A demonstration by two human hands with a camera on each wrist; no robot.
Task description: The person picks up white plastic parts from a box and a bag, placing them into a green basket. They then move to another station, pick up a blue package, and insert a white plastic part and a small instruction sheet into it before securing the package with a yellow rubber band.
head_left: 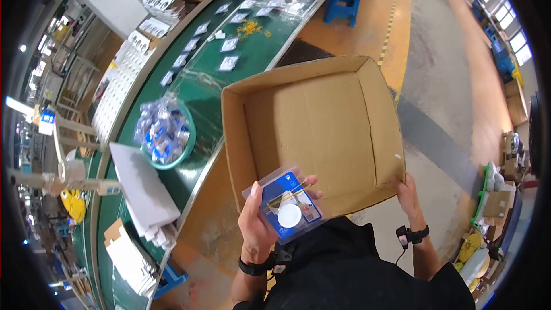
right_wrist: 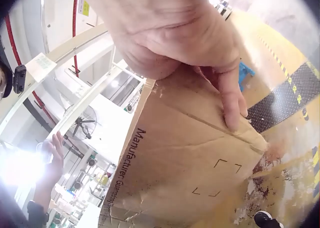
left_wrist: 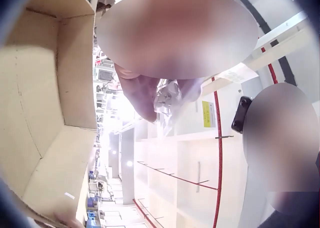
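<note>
In the head view, my left hand (head_left: 256, 225) holds a clear plastic package (head_left: 281, 186) with a blue printed card and a round white piece inside. Its thumb lies along one edge and fingertips show past the far side. The left wrist view shows a glossy clear part of the package (left_wrist: 167, 100) between the fingers, with much of that view blurred. My right hand (head_left: 408, 196) grips the near right corner of an open cardboard box (head_left: 310, 126), whose inside is bare. Seen from the right wrist, the fingers (right_wrist: 231, 100) bend over the box's printed outer side (right_wrist: 170, 173).
Left of the box runs a long green worktable (head_left: 204, 95). On it stand a teal basin (head_left: 192, 138) heaped with similar packages, small flat packets (head_left: 228, 63), yellow rubber bands (head_left: 249, 28) and white card stacks (head_left: 143, 189). A blue stool (head_left: 344, 4) stands beyond.
</note>
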